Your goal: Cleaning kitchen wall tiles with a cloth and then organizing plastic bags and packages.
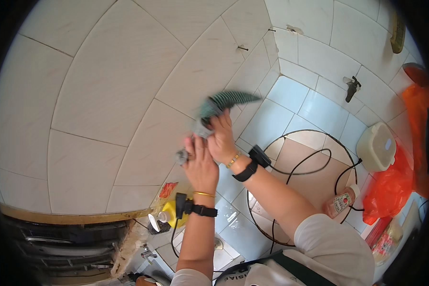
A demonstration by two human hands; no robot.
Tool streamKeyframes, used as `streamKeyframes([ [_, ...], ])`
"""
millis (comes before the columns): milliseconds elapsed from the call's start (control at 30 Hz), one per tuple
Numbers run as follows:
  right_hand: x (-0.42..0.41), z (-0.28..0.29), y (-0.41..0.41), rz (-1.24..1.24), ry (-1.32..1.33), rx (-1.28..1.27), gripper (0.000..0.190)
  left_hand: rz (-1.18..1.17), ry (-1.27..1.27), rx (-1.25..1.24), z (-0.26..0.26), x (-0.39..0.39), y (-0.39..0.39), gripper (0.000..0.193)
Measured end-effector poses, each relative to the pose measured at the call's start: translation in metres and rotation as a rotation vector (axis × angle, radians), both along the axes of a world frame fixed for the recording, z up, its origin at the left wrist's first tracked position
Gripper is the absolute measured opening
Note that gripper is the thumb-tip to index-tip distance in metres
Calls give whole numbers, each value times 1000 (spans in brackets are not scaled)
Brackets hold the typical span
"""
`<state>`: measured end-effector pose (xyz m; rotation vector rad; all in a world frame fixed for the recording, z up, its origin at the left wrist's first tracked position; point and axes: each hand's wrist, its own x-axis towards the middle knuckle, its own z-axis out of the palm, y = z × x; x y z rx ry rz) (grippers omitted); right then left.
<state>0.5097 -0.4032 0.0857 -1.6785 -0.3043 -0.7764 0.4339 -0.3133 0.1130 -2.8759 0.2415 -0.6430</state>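
Observation:
A green-and-grey striped cloth (232,98), blurred by motion, is bunched up in front of the large pale wall tiles (103,93). My right hand (221,139) grips its grey lower folds, and the striped end flares out to the right beyond my fingers. Lower down, my left hand (202,169) has its fingers on the same bundle; a grey tuft pokes out beside them. Each wrist wears a black strap with a small cabled device, plus a bracelet. How firmly the cloth touches the wall is hidden by the hands.
A yellow pump bottle (171,212) stands below my left hand. Two nails jut from the wall near the corner, one a rusty nail (243,48). A dark tap (352,89) is at right. A round tabletop edge (252,211), lidded container (375,146), Heinz bottle (341,202) and red bag (388,191) lie rightward.

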Motion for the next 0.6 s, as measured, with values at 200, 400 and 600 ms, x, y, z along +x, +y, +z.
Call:
streamKeyframes([
  [200, 9, -88, -42, 103, 353, 150, 51, -36, 203, 391, -56, -4, -18, 50],
  [400, 55, -90, -122, -189, 548, -26, 21, 35, 545, 173, -100, -24, -27, 60],
  [600, 123, -90, -224, -419, 496, -269, 30, -46, 418, -629, -93, -31, -34, 55],
])
